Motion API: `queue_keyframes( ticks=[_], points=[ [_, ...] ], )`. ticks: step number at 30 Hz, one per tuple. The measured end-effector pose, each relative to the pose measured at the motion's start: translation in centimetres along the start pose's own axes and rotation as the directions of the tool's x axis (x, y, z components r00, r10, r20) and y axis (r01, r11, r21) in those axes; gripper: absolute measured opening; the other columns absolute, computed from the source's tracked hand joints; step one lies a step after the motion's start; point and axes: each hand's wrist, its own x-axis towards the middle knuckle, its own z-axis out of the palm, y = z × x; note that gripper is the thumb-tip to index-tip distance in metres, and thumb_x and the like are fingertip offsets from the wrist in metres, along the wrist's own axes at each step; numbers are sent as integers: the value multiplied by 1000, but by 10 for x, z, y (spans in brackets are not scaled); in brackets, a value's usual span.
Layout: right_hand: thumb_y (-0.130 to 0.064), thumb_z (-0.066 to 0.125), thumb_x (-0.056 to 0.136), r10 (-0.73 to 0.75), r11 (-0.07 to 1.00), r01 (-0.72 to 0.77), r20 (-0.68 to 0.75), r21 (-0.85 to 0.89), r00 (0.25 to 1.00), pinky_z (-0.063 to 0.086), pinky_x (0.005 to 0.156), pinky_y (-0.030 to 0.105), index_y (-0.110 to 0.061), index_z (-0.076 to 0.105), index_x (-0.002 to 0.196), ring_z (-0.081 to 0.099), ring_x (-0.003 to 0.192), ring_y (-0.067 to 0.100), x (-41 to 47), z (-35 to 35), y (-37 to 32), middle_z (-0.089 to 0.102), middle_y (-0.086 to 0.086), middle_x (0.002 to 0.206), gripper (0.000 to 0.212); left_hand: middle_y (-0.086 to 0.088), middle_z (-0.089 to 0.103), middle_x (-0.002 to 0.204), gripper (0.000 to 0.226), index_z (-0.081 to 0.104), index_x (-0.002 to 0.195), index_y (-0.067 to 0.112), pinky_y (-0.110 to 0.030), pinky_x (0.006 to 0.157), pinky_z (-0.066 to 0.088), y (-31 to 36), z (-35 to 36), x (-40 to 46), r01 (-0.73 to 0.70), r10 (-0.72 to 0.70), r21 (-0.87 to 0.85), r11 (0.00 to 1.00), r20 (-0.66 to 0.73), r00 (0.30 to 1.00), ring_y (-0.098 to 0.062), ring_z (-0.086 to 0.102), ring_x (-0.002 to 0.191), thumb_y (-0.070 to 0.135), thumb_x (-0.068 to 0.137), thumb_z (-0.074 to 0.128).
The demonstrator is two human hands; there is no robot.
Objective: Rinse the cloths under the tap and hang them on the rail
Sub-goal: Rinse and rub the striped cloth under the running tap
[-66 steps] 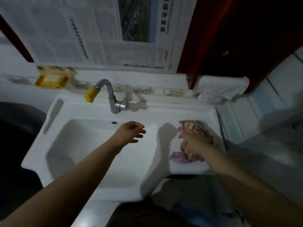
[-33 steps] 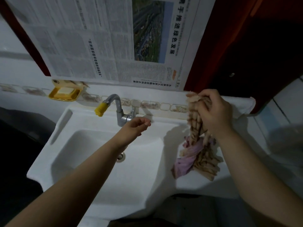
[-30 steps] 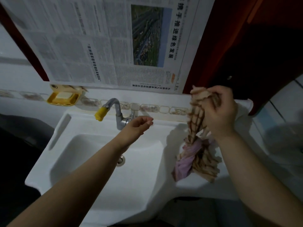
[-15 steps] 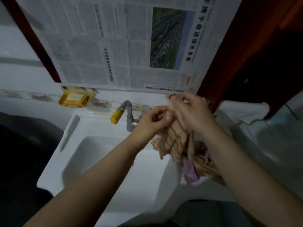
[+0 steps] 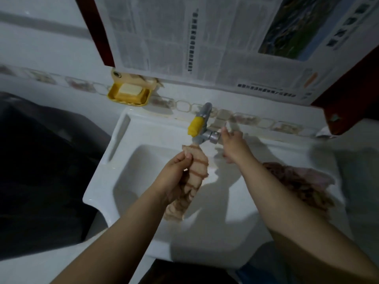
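Note:
My left hand (image 5: 176, 177) grips a beige striped cloth (image 5: 198, 167) that hangs into the white sink (image 5: 98, 181). The cloth's top end sits just below the tap's yellow nozzle (image 5: 195, 127). My right hand (image 5: 232, 145) is at the right of the metal tap (image 5: 207, 136), fingers spread and touching the valve body; it holds nothing. Two more cloths, one striped (image 5: 295, 183) and one pink (image 5: 322, 177), lie bunched on the sink's right ledge, partly behind my right forearm. I cannot tell whether water is running. No rail is in view.
A yellow soap dish (image 5: 128, 94) with a bar of soap hangs on the wall left of the tap. A newspaper (image 5: 205, 48) covers the wall above, inside a dark red frame (image 5: 348, 99). A dark bulky object (image 5: 41, 171) stands left of the sink.
Both hands held the striped cloth in front of the tap half a second ago. Now my left hand holds it alone under the nozzle, and my right hand has let go and moved to the tap.

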Motion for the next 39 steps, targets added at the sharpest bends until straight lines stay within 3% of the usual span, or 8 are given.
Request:
queue_keyframes(
  ticks=[3, 9, 15, 20, 25, 28, 36, 39],
  points=[
    [-60, 34, 93, 59, 998, -58, 28, -21, 998, 53, 76, 47, -19, 34, 141, 55, 103, 37, 28, 13, -10, 47, 16, 130, 63, -10, 62, 89, 27, 61, 115, 11, -31, 68, 48, 8, -12, 6, 14, -15, -42, 999, -35, 999, -19, 60, 72, 15, 102, 38],
    [-43, 32, 98, 40, 985, -55, -95, -166, 995, 56, 72, 41, -1, 51, 110, 65, 89, 38, 84, 30, -3, 64, 23, 104, 48, -13, 60, 99, 32, 57, 126, 7, -31, 70, 48, 20, -17, 12, 14, -16, -43, 999, -49, 999, -20, 58, 79, 16, 102, 37],
    [-22, 43, 95, 7, 981, -25, -93, -192, 996, 57, 71, 44, 0, 57, 100, 66, 84, 40, 95, 35, 9, 67, 23, 95, 27, -39, 52, 122, 32, 54, 123, -3, -61, 98, 41, 24, -7, 14, -13, 11, -84, 996, -26, 1000, -43, 55, 103, 16, 100, 42],
    [-40, 37, 75, 35, 995, -42, -78, -95, 996, 57, 74, 51, 0, 59, 96, 67, 84, 39, 123, 37, 36, 68, 23, 93, 50, -24, 59, 105, 25, 63, 112, 4, -55, 98, 44, 20, 0, 17, -30, 28, -67, 997, -38, 999, -41, 55, 101, 14, 101, 43],
    [-18, 33, 101, -7, 999, 2, -97, -50, 995, 46, 39, 16, 13, 54, 100, 62, 73, 29, 83, 32, 17, 63, 18, 89, 38, -10, 66, 90, 24, 67, 103, 12, -35, 76, 51, 18, 6, 15, -77, 77, -3, 997, -21, 997, -25, 60, 85, 14, 101, 43],
    [-20, 36, 99, -52, 998, 49, -115, -30, 992, 59, 62, 34, 14, 54, 104, 67, 85, 37, 86, 35, 21, 68, 24, 97, 38, -4, 68, 85, 24, 67, 102, 16, -32, 74, 52, 17, 7, 15, -93, 94, 18, 995, -30, 995, -19, 62, 80, 15, 101, 43],
    [-21, 25, 103, -6, 992, 19, -101, 123, 995, 48, 37, 18, 11, 55, 112, 68, 83, 37, 86, 36, 22, 66, 23, 102, 45, -21, 61, 107, 24, 67, 103, 16, -60, 99, 40, 16, 8, 14, -100, 99, -17, 995, -51, 994, -38, 56, 103, 14, 101, 43],
    [-23, 26, 102, -5, 990, 20, -103, 141, 995, 57, 53, 31, 10, 55, 112, 68, 80, 36, 85, 36, 22, 67, 24, 104, 45, -22, 61, 110, 24, 66, 103, 16, -61, 100, 40, 17, 9, 14, -82, 81, -6, 997, -56, 995, -40, 56, 106, 13, 101, 42]
  ],
)
